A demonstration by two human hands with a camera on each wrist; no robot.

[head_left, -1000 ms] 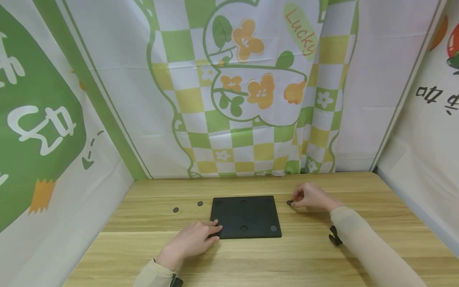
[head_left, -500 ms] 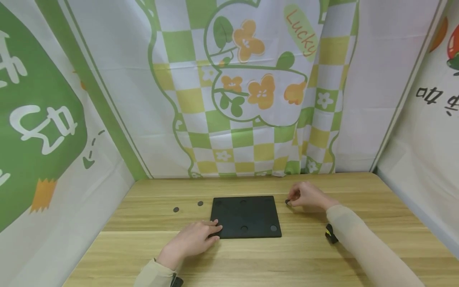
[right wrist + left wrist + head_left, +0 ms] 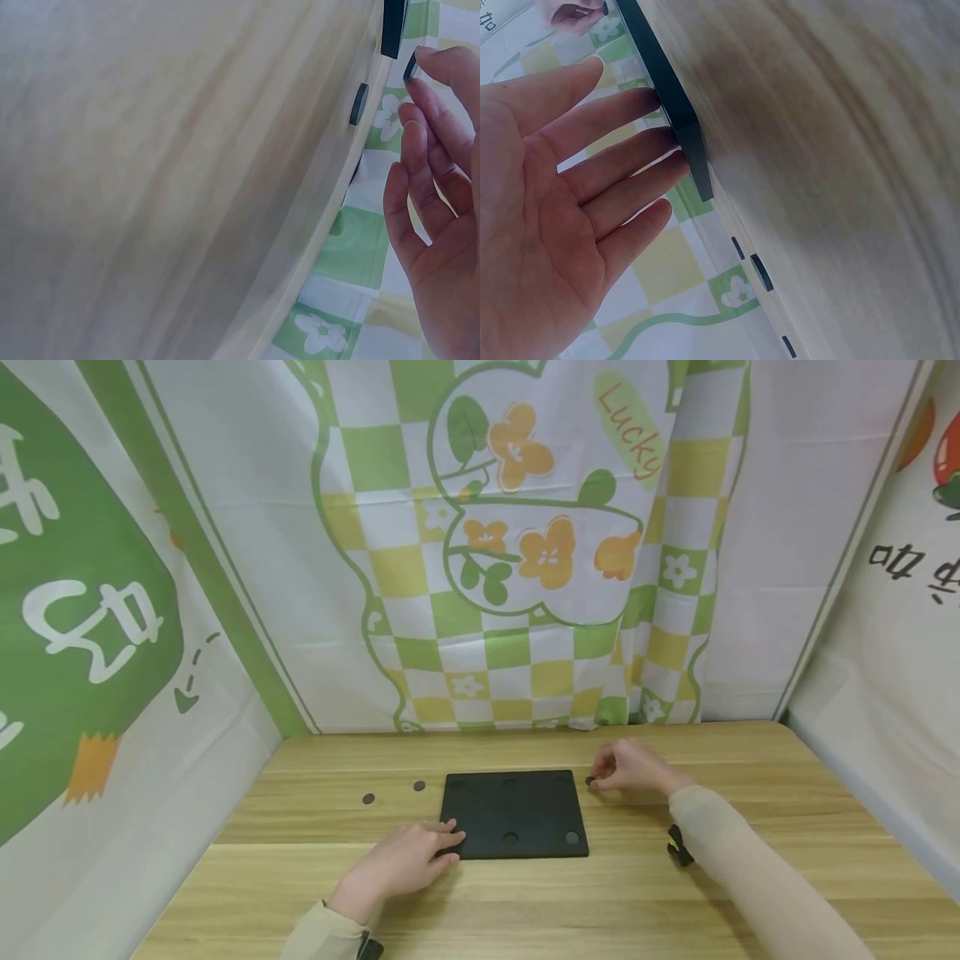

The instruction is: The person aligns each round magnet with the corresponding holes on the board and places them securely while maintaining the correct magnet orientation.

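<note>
The person's right hand [image 3: 633, 767] pinches a small dark disc [image 3: 590, 782] between thumb and forefinger, the two tips drawn together on its rim; the right wrist view shows it raised off the tabletop. This pinched disc is just beside the far right corner of a black board [image 3: 538, 810], apart from it. The other fingers of that hand are bent loosely.

The left hand [image 3: 405, 860] is extended, its fingers nearly straight and slightly spread, the tips resting on the board's near left corner; it grips nothing.

The board lies flat on a wood-grain table [image 3: 525, 910], its surface marked with shallow round recesses. The near right recess [image 3: 572, 837] looks greyer than the rest and seems to have a disc seated in it, though the head view is too coarse to be sure.

Left of the board lie a farther disc [image 3: 419, 786] and, further left, an outer disc [image 3: 368, 799], well apart from each other. The left wrist view shows a third loose disc [image 3: 761, 272] on that side, and the right wrist view one more disc [image 3: 358, 103] lying on the table near the right hand.

At the far side hangs a green and yellow checked curtain [image 3: 487, 668].
</note>
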